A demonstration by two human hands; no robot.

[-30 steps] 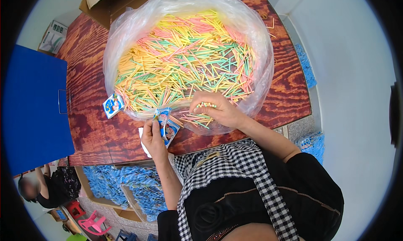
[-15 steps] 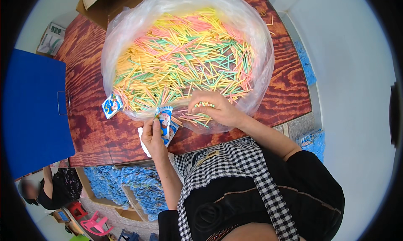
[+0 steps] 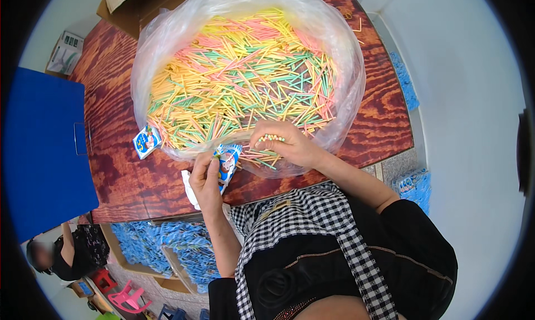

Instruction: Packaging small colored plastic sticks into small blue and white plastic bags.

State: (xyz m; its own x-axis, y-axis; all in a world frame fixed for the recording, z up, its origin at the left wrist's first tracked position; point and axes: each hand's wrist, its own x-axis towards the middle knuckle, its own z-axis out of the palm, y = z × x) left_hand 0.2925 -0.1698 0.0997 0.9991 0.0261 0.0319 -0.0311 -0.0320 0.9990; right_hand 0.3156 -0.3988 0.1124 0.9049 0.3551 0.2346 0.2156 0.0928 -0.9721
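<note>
My left hand (image 3: 206, 182) is closed, pinching a small blue-and-white printed packet (image 3: 229, 161) at the table's near edge. To its right, my right hand (image 3: 291, 148) is wrapped round a bundle of thin pastel sticks (image 3: 271, 137), their ends showing above the fingers. That hand is over the near rim of a large clear plastic bag (image 3: 352, 91). Inside the spread bag lies a wide heap of yellow, pink, green and orange sticks (image 3: 234, 69). Another blue-and-white packet (image 3: 147, 142) rests against the bag's left side. Something white (image 3: 189, 187) lies beside my left wrist.
A blue panel (image 3: 47, 153) stands left of the red-brown wood-grain table (image 3: 120, 180). Behind the bag is a cardboard box (image 3: 125, 10). Below the table, boxes hold many blue packets (image 3: 139, 239). A person in black (image 3: 78, 258) and a pink chair (image 3: 129, 297) are at lower left.
The packet in my left hand has tilted over to the right, and the left fingers have shifted slightly. My right hand keeps its place with the stick bundle.
</note>
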